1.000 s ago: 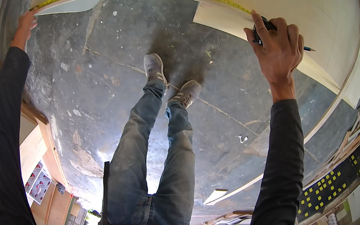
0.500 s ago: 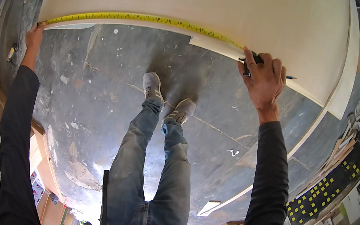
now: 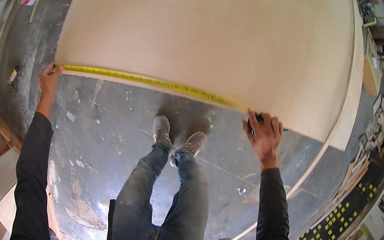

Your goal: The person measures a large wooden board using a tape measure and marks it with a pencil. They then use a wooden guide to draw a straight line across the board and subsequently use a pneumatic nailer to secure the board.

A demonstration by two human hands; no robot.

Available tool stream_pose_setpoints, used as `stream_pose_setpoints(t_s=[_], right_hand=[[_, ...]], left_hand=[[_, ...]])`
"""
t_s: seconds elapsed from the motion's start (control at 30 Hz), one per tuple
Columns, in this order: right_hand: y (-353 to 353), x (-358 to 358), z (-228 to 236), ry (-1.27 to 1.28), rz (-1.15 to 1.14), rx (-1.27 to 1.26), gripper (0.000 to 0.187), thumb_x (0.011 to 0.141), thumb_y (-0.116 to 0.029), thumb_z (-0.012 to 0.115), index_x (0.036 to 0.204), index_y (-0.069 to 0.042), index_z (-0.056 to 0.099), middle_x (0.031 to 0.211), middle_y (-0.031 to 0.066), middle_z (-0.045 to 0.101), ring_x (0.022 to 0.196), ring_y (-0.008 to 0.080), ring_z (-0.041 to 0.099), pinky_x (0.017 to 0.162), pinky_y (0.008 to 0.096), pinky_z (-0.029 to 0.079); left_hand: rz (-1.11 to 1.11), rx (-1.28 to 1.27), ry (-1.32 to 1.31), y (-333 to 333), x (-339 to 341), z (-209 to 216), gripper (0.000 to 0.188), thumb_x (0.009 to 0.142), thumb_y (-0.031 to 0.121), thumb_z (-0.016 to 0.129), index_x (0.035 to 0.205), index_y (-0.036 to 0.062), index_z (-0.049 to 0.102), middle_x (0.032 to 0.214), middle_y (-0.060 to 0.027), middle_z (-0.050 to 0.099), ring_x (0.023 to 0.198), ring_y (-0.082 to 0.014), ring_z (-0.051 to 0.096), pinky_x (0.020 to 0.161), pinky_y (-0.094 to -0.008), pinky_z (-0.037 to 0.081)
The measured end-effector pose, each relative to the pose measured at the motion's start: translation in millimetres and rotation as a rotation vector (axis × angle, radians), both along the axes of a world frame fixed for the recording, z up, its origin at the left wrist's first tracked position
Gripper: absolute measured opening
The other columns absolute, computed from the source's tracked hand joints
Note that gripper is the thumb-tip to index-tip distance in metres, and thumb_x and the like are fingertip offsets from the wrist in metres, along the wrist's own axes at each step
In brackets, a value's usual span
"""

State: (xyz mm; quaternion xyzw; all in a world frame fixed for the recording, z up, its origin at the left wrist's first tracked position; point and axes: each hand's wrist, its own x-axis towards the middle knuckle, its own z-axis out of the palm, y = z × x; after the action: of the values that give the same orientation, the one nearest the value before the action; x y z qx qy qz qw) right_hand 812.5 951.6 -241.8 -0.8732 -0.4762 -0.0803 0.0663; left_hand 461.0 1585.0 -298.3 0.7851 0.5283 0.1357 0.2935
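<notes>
1. The yellow tape blade (image 3: 152,82) is a long, thin, smooth band with dark marks. It runs between the fingers of both hands, lying along the near edge of the panel, almost straight with a slight bend.
2. The panel (image 3: 205,36) is a broad, flat sheet, pale like wood, with a smooth, faintly grained face. It spreads beyond the fingers, away from the body, and its left near corner is at the left fingertips.
3. The dark tape case (image 3: 253,122), small and compact, is under the right fingers and partly hidden by them. A thin dark tip (image 3: 285,130) shows just to the right of these fingers; it is too small to tell what it is.
4. A narrow pale strip (image 3: 312,167), curved in this view, passes to the right of the right fingers. Below both hands is the grey floor (image 3: 96,155), hard, cracked and stained.
5. The left hand (image 3: 49,81) reaches forward with the arm long; its thumb and fingers are narrow, pinching the blade's end at the panel's corner.
6. The right hand (image 3: 264,136) has its back upward. The fingers are bent around the case, and the index finger points forward near the blade. Both forearms, in dark sleeves, are stretched well apart, one on each side of the legs.
</notes>
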Motion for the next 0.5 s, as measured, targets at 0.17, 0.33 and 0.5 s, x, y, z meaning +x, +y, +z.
stream_pose_setpoints(t_s=[0.17, 0.33, 0.5], right_hand=[[6.8, 23.4, 18.7, 0.160, 0.060, 0.080, 0.039, 0.072, -0.022, 0.083, 0.110, -0.021, 0.075, 0.091, 0.0012, 0.060, 0.081, 0.0229, 0.055, 0.071, 0.0393, 0.047], [37.4, 73.0, 33.8, 0.230, 0.060, 0.108, 0.038, 0.070, -0.019, 0.084, 0.107, -0.019, 0.076, 0.089, 0.0016, 0.061, 0.080, 0.0231, 0.055, 0.071, 0.0388, 0.048], [71.5, 134.0, 24.4, 0.244, 0.090, 0.152, 0.038, 0.070, -0.017, 0.084, 0.107, -0.018, 0.076, 0.089, 0.0029, 0.062, 0.082, 0.0235, 0.056, 0.073, 0.0388, 0.049]], left_hand=[[0.041, 0.051, -0.097, 24.8, -1.2, -18.6, 0.041, 0.085, 0.019, 0.082, 0.122, 0.0035, 0.073, 0.104, -0.0094, 0.076, 0.092, -0.0167, 0.069, 0.084, -0.0303, 0.051], [0.152, 0.183, 0.117, 47.7, 36.2, -27.7, 0.048, 0.078, 0.035, 0.084, 0.122, 0.0179, 0.075, 0.107, -0.0090, 0.077, 0.101, -0.0265, 0.071, 0.091, -0.0399, 0.051], [0.185, 0.143, 0.088, 59.5, 87.6, -21.0, 0.050, 0.081, 0.027, 0.083, 0.125, 0.0069, 0.072, 0.108, -0.0137, 0.076, 0.099, -0.0260, 0.071, 0.091, -0.0371, 0.052]])
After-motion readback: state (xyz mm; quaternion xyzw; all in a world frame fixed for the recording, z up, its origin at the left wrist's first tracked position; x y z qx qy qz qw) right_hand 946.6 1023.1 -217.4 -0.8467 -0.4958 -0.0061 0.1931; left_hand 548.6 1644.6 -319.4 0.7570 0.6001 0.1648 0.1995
